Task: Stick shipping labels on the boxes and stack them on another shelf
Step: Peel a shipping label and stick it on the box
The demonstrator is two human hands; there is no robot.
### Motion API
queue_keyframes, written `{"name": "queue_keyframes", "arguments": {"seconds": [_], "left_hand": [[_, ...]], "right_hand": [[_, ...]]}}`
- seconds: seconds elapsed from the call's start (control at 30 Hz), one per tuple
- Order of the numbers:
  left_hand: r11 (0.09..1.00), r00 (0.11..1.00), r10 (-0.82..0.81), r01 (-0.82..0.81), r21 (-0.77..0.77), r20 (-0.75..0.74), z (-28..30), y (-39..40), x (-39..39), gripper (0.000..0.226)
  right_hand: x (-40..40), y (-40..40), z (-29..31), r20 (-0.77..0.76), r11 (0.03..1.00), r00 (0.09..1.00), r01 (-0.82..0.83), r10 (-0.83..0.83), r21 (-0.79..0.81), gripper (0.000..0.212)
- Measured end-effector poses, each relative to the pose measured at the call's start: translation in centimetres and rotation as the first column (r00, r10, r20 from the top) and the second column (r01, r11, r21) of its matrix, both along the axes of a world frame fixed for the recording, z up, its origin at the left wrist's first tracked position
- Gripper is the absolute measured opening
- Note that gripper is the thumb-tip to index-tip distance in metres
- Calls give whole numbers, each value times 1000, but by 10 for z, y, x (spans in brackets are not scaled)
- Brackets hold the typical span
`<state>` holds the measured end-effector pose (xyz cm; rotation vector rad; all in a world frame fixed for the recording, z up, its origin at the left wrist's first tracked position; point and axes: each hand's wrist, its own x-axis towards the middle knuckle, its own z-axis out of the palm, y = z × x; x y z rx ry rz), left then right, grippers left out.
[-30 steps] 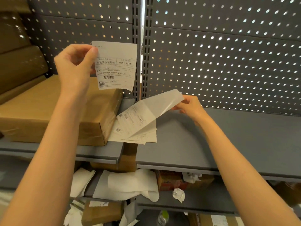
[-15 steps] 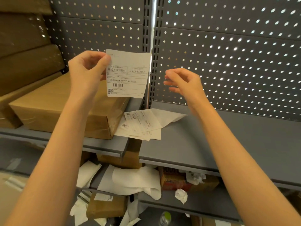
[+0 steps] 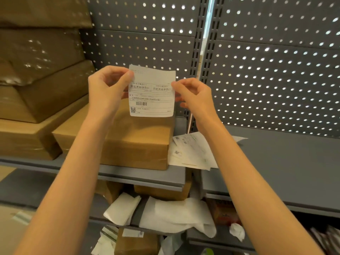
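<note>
Right hand (image 3: 191, 94) has let go of the backing sheet and come up to pinch the right edge of the shipping label (image 3: 151, 92); left hand (image 3: 108, 89) pinches its top-left corner, as before. Label held upright in the air, just above the nearest box (image 3: 136, 142) on the shelf (image 3: 143, 173). Dropped backing lies on the label pile (image 3: 193, 150) right of that box. Peel looks done; sticking onto the box likely next.

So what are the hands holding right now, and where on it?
A shipping label: the left hand pinches its upper left edge, the right hand its right edge.
</note>
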<state>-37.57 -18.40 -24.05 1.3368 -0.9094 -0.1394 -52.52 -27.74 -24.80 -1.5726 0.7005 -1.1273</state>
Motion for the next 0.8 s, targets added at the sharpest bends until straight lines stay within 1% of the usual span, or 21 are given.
{"name": "queue_keyframes", "arguments": {"seconds": [0.1, 0.2, 0.27, 0.43, 0.63, 0.8], "left_hand": [[999, 999, -43, 43, 18, -21, 2, 4, 29, 13], [995, 994, -88, 91, 36, -68, 4, 5, 55, 12], [994, 990, -91, 98, 57, -108, 6, 6, 71, 10], [985, 986, -98, 115, 131, -136, 8, 1, 97, 7], [968, 970, -132, 170, 185, -204, -1, -3, 108, 8], [944, 970, -154, 200, 264, -186, -13, -5, 108, 7]], "right_hand": [[28, 6, -2, 39, 999, 998, 51, -52, 10, 10], [51, 12, -2, 89, 996, 992, 88, -88, 1, 8], [64, 15, -1, 84, 994, 990, 113, -113, -6, 9], [84, 26, 4, 11, 976, 978, 209, -209, -54, 10], [84, 33, 4, -91, 962, 958, 267, -272, -66, 13], [80, 34, -10, -192, 951, 931, 303, -310, -63, 14]]}}
